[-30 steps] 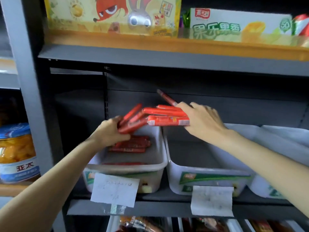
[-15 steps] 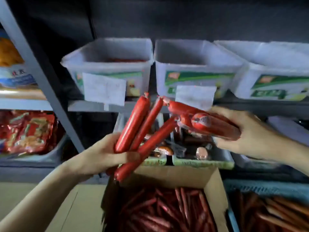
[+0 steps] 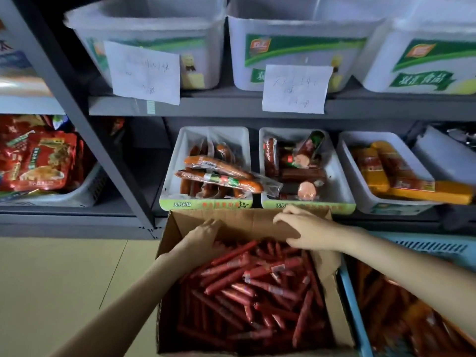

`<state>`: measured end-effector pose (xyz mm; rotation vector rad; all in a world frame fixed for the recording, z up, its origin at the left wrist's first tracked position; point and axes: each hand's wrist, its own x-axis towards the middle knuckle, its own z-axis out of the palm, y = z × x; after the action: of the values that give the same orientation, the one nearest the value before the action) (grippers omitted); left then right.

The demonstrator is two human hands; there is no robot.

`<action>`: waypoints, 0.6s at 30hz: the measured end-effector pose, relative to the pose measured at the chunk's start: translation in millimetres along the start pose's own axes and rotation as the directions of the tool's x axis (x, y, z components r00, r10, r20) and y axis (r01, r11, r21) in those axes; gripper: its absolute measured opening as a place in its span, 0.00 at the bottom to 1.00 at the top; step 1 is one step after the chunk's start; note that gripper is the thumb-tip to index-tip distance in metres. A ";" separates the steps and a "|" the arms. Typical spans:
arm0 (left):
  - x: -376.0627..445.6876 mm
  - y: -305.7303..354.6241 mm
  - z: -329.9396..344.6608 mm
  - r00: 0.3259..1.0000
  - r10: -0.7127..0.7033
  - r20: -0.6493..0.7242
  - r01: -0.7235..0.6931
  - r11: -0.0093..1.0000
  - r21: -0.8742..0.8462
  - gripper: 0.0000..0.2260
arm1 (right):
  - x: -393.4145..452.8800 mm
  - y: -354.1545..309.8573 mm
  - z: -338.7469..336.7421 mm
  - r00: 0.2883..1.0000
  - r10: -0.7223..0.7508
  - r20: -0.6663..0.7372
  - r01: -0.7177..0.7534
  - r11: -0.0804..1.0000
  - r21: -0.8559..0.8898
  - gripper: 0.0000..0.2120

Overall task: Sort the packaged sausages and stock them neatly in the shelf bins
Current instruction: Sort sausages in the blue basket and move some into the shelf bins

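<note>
I see two bare forearms, no sleeves, with left hand (image 3: 203, 237) and right hand (image 3: 306, 229) ringless and ungloved.

Three white bins (image 3: 154, 34) stand on the upper shelf, two with paper notes (image 3: 144, 72). Three trays (image 3: 177, 161) sit below. One cardboard box (image 3: 242, 222) holds too many sausages (image 3: 247, 284) to count. Two hands (image 3: 206, 234).

Left hand (image 3: 203, 234): arm reaching forward, fingers loosely bent, pointing down.
Right hand (image 3: 306, 229): forearm angled inward, palm down, fingers loosely curved.
</note>
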<state>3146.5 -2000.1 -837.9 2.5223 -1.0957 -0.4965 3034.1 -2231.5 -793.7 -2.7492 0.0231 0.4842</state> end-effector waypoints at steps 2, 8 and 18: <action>-0.9 13.7 -31.6 0.950 0.145 -0.278 -0.134 0.989 0.058 0.18 | -7.1 -10.9 -37.5 0.982 -0.052 -0.181 0.050 0.999 -0.019 0.20; 2.5 64.3 -180.1 0.490 0.419 -0.764 -0.346 0.899 0.270 0.11 | -12.4 -55.0 -159.0 0.595 -0.417 -0.687 0.332 0.906 -0.262 0.13; 62.2 36.4 -372.7 0.724 0.283 -0.629 -0.190 0.958 0.213 0.27 | 62.4 -131.6 -310.9 0.630 -0.435 -0.643 0.386 0.894 -0.226 0.16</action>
<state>3329.2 -2005.9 -505.3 2.2964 -1.1465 0.5312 3204.9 -2210.9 -496.6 -2.6990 -0.4446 -0.6822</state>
